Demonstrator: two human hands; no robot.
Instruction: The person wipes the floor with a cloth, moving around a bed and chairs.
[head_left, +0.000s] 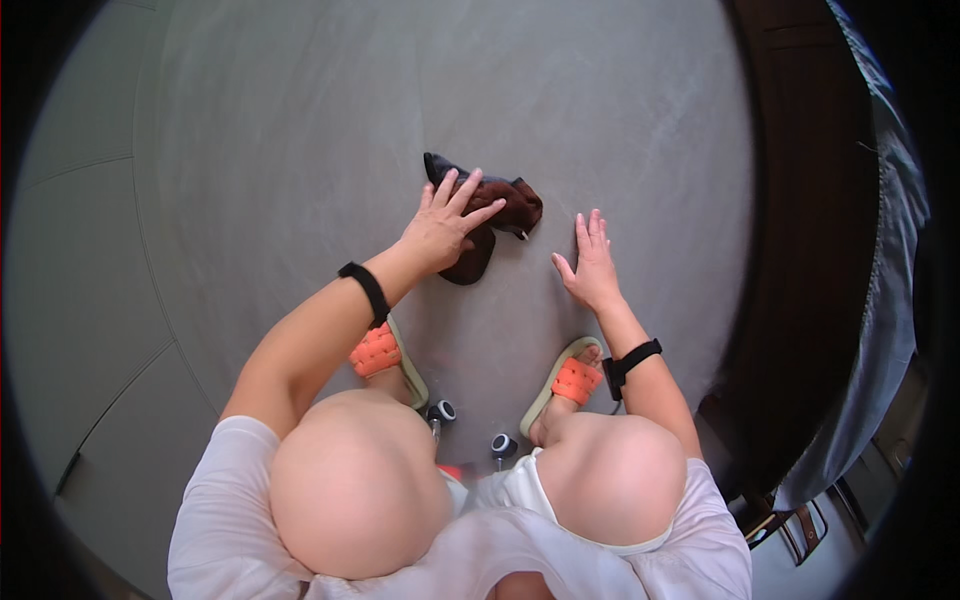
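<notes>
Cloth [500,215] — dark brown and crumpled — lies on the grey floor [280,150] ahead of two orange sandals [375,350]. Left hand [445,225] presses flat on it, fingers spread, not clenched. Right hand [592,262] is open just beside the cloth, seemingly resting on the floor — holding nothing.

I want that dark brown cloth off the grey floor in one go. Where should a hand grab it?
Probably at the bunched right end of the dark brown crumpled cloth, coming from above: its raised folds lie uncovered, while the left hand rests flat on the middle. The right hand is nearest.
</notes>
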